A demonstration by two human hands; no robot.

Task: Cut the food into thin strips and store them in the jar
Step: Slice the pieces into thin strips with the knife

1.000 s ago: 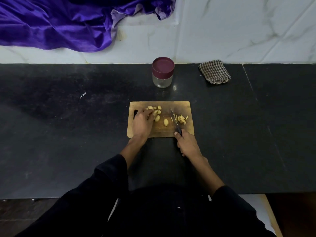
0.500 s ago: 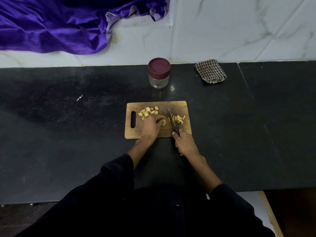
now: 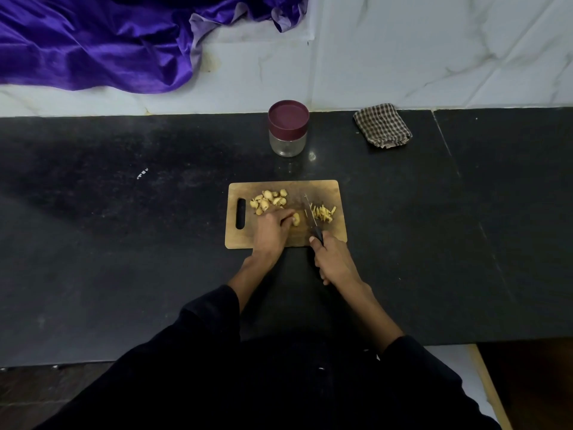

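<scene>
A: Nearest the viewer, what occupies the lower field?

B: Dark sleeves (image 3: 217, 352) of the person, both forearms reaching forward over the black counter (image 3: 124, 259).

A: And the right hand?

B: The right hand (image 3: 333, 260) lies at the near edge of the wooden cutting board (image 3: 328, 190), fingers curled tightly round the dark handle of a knife (image 3: 313, 221). The blade points away from the viewer and slightly left, over the middle of the board.

A: The left hand?

B: The left hand (image 3: 271, 228) rests on the board left of the blade, its fingertips pinching one pale food piece (image 3: 296, 218) that sits just beside the blade.

A: Where is the remaining food?

B: Uncut pieces (image 3: 268, 200) lie heaped at the far left of the board, near its handle slot (image 3: 240, 213). Cut strips (image 3: 324, 212) lie in a small pile right of the blade.

A: Beyond the board?

B: A clear jar (image 3: 288, 142) stands upright on the counter, apart from the board's far edge, its maroon lid (image 3: 288, 117) on. To its right, well apart, lies a folded checked cloth (image 3: 383, 125).

A: Farthest back?

B: A white marbled wall (image 3: 434, 51), with purple satin fabric (image 3: 93, 45) draped across its upper left.
</scene>
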